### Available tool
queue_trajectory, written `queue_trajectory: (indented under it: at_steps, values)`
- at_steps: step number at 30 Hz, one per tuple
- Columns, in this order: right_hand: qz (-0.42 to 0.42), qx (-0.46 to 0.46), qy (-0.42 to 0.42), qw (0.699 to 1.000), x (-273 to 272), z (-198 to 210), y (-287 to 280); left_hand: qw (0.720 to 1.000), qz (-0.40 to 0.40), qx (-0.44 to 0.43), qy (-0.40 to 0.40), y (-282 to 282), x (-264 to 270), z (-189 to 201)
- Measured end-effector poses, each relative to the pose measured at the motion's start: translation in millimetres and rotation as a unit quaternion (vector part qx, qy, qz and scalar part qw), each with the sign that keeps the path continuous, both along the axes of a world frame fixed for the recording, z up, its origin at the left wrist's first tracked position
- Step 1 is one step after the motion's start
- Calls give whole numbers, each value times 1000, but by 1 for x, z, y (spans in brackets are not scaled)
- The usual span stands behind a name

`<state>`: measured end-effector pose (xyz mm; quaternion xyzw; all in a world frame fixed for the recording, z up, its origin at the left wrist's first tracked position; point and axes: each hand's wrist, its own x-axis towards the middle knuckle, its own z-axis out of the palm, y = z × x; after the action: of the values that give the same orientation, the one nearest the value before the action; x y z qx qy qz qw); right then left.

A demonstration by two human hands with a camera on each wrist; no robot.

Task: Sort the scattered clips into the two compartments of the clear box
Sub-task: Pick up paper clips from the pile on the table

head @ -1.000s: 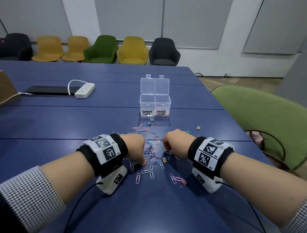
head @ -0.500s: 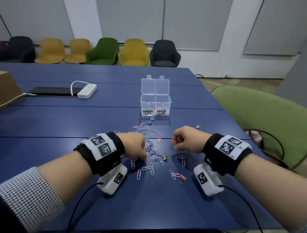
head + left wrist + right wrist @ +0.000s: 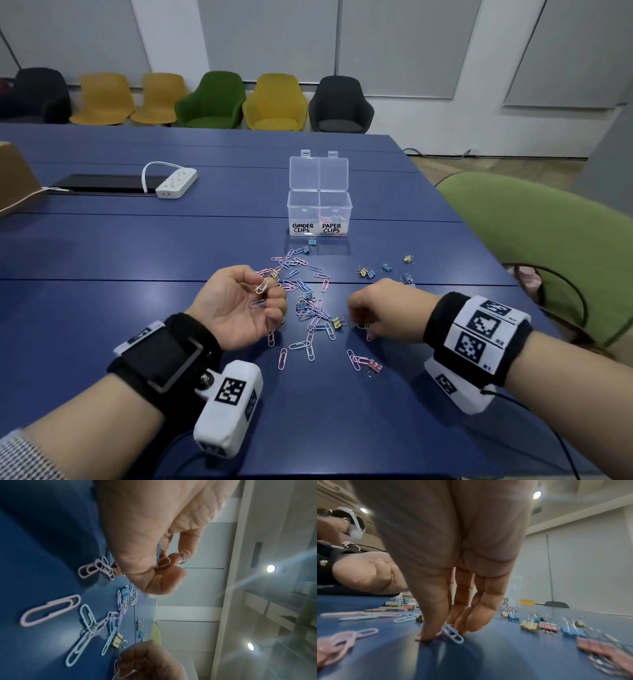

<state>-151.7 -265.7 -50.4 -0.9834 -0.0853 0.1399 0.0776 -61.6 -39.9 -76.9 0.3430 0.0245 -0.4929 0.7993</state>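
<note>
Left hand (image 3: 239, 305), palm turned up above the blue table (image 3: 137, 246), has its grip curled around several paper clips, a pink paper clip (image 3: 262, 286) pinched at the fingertips. Right hand (image 3: 380, 310), palm down, has its grip pressed to the table, thumb and fingers closing on a blue paper clip (image 3: 453, 633). Between and beyond the hands lie scattered paper clips (image 3: 310, 310) and small binder clips (image 3: 366, 273). Farther back stands the clear box (image 3: 319, 212), lids open; the compartment labelled PAPER CLIPS, on the right, holds a few clips, the BINDER CLIPS side looks bare
</note>
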Motion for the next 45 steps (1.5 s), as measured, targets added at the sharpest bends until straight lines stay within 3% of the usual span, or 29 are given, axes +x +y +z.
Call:
queue_trajectory:
  at_steps: [5,10,24,26,28,29,30,32,34,35,36,38,39,40,42,43,45]
  values:
    - [0,-26,29,999,6,3,7,1000,-2,-5,5,3,0,4]
    - [-4,-22,37,999,1,1,4,994,50,98,16,2,-5,8]
    - [3,-51,-9,999,-21,-3,7,978,74,184,-67,9,-18,12]
    - [-23,-31,0,999,-19,-2,-1,974,71,198,-80,10,-20,17]
    - [-95,74,4,993,-17,0,-17,971,67,207,-94,11,-21,21]
    - [-146,183,13,972,-19,2,-26,971,66,208,-94,11,-22,23]
    - [-198,306,28,931,-21,4,-33,972,65,206,-89,12,-22,24]
    - [-278,537,66,794,-28,7,-45,974,65,201,-76,12,-23,25]
    - [-321,664,83,670,-36,8,-51,973,62,207,-77,12,-25,23]
    - [-335,692,82,634,-39,7,-51,972,59,213,-84,11,-25,22]
    - [-340,704,81,618,-43,6,-49,969,54,221,-93,9,-26,22]
    - [-335,689,86,636,-49,5,-43,966,35,233,-108,5,-27,21]
    - [-322,656,83,678,-51,3,-40,964,20,240,-113,2,-28,22]
    - [-298,582,69,753,-52,1,-36,961,2,249,-122,-1,-30,23]
    - [-217,304,16,927,-54,2,-23,949,-36,271,-155,-10,-33,25]
    - [-161,172,-3,972,-53,1,-17,942,-55,281,-175,-15,-35,26]
    - [-101,27,9,994,-51,1,-3,926,-89,298,-215,-25,-38,29]
